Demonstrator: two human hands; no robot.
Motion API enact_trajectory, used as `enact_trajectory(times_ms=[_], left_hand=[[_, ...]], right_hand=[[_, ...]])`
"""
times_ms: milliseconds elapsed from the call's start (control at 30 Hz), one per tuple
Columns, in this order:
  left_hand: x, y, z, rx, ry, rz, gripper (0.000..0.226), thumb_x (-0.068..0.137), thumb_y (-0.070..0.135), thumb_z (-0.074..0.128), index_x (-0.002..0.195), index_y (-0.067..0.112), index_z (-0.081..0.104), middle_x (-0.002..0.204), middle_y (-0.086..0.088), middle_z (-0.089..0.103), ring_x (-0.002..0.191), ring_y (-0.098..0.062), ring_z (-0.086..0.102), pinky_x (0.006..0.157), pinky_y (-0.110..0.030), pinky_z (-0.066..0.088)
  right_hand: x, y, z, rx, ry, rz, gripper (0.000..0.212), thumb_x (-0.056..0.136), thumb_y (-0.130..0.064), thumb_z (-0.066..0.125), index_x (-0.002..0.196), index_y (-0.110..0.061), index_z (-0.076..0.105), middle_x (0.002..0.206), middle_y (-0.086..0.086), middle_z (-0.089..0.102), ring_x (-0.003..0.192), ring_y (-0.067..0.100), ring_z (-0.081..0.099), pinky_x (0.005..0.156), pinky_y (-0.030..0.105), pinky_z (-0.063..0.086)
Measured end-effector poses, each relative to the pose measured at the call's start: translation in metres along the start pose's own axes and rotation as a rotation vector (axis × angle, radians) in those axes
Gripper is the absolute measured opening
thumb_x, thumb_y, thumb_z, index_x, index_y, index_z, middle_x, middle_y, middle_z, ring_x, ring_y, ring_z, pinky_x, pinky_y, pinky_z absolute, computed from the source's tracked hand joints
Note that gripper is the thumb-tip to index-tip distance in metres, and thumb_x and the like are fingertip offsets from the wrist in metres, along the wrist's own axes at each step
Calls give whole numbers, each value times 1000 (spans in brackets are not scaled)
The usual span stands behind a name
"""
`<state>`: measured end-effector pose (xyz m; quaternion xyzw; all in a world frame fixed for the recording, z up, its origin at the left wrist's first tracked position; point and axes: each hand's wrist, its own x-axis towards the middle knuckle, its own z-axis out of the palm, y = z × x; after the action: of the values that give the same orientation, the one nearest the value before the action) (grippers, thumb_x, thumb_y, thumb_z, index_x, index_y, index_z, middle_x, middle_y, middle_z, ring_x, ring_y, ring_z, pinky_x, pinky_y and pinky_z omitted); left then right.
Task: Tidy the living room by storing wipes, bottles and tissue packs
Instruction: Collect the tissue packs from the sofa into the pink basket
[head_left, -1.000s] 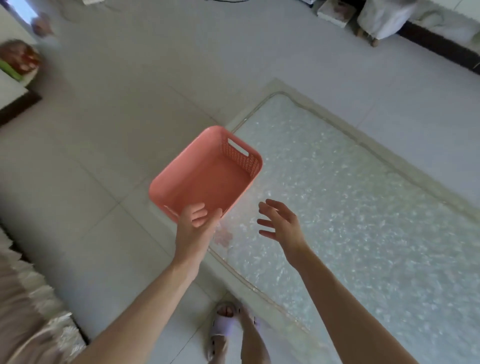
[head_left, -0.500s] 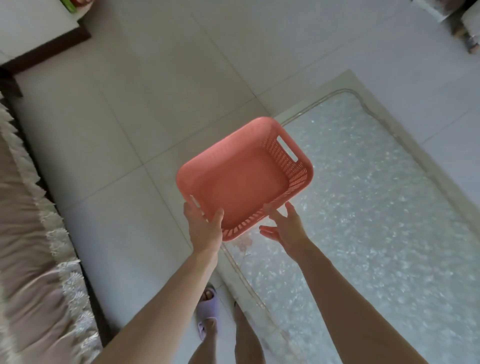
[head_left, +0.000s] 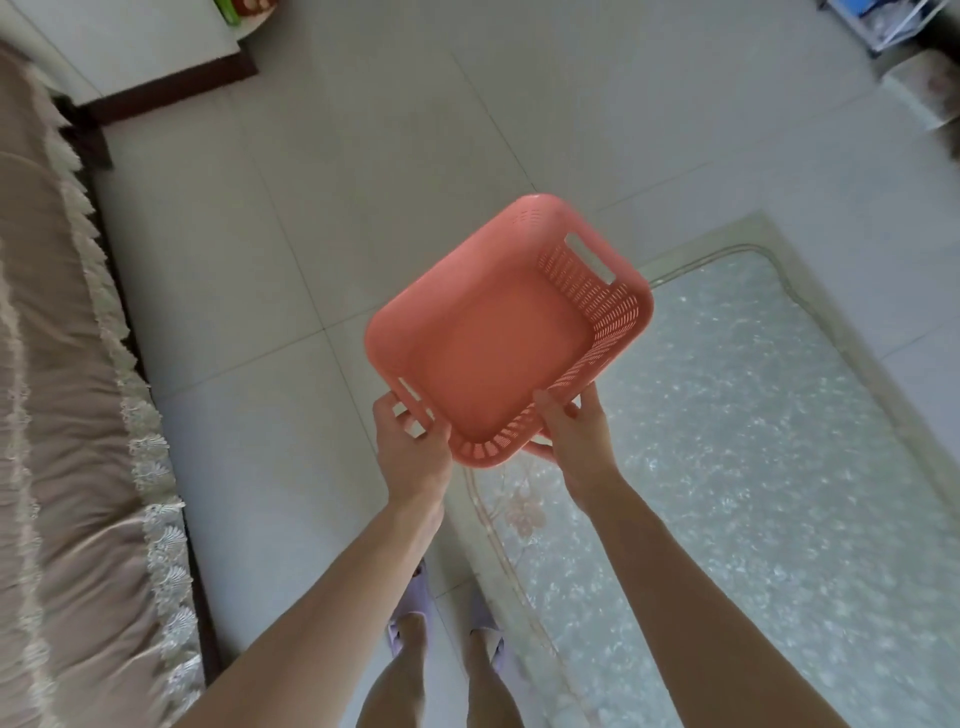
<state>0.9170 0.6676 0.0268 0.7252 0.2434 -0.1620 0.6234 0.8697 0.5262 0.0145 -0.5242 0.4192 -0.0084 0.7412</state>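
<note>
Head view: pink basket (head_left: 493, 358) empty, held in the air, tilted, over floor tiles (head_left: 311, 234) beside glass table (head_left: 753, 467) corner, left hand (head_left: 410, 441) gripping near handle slot, right hand (head_left: 576, 436) clasping side rim, thumb inside, fingers underneath, seemingly curled, mostly hidden.

The basket (head_left: 498, 343) hides part of the fingers of the left hand (head_left: 413, 447) and right hand (head_left: 579, 436), the sofa (head_left: 57, 415) runs off the left edge, and the top-right rack (head_left: 883, 23) is blurred.

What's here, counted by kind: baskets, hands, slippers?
pink basket: 1
hands: 2, left hand and right hand, both gripping the basket
purple slippers: 2, left slipper, right slipper
total: 5
</note>
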Motion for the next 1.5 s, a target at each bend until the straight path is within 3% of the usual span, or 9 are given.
enact_trajectory(times_ms=[133,233,433,700,833,1000,1133,1267,1500], left_hand=[[16,30,-23,-78,16,-28,41,82,-7,64,107,19,45,103,3,59,83,3,62,87,-48,56],[41,55,-55,-162,7,-55,42,83,-3,66,114,15,43,113,-2,55,84,-1,63,78,-40,58],[141,119,-165,-59,42,-42,80,84,9,72,148,17,25,131,5,42,111,-18,55,96,-48,50],[246,179,-286,72,83,-43,4,88,21,66,88,25,64,88,-2,65,79,-20,59,66,-34,51],[282,207,-325,60,135,-48,13,90,26,64,77,27,62,84,-6,65,78,-23,58,75,-45,52],[332,243,-358,11,197,-37,10,95,22,57,87,19,61,89,-10,64,83,-25,60,88,-51,51],[388,276,-374,-73,307,-27,12,97,15,54,93,13,65,85,-10,65,83,-24,60,80,-39,51],[440,305,-387,-133,466,-69,19,96,14,55,96,0,68,82,-13,64,78,-22,58,80,-49,53],[504,344,-412,-294,648,-135,19,97,13,54,80,17,62,84,-13,67,80,-26,63,82,-50,53]], right_hand=[[5,-23,49,-53,-22,-18,39,93,-7,53,130,-19,45,112,6,64,92,21,68,54,27,57],[18,-43,91,-142,-43,1,33,91,-4,52,122,-17,50,109,9,66,88,24,67,54,31,57],[46,-81,210,-296,-158,26,28,87,2,55,110,-15,58,99,9,67,77,26,66,63,42,58],[67,-133,367,-584,-416,55,29,89,0,52,109,-21,59,96,4,71,76,25,68,70,44,58],[87,-153,443,-681,-521,70,31,92,0,51,112,-22,58,93,4,68,71,24,64,70,40,55],[125,-175,531,-759,-631,74,28,93,-1,51,111,-22,57,88,4,66,64,21,62,60,33,54],[168,-201,611,-834,-744,63,28,95,-7,51,115,-25,57,90,-1,68,64,15,64,54,27,49],[209,-228,690,-902,-862,50,32,98,-18,52,128,-28,53,105,2,69,73,16,67,57,26,51],[252,-249,812,-932,-1005,30,36,98,-21,51,122,-48,50,95,-10,72,75,7,70,53,19,53]])
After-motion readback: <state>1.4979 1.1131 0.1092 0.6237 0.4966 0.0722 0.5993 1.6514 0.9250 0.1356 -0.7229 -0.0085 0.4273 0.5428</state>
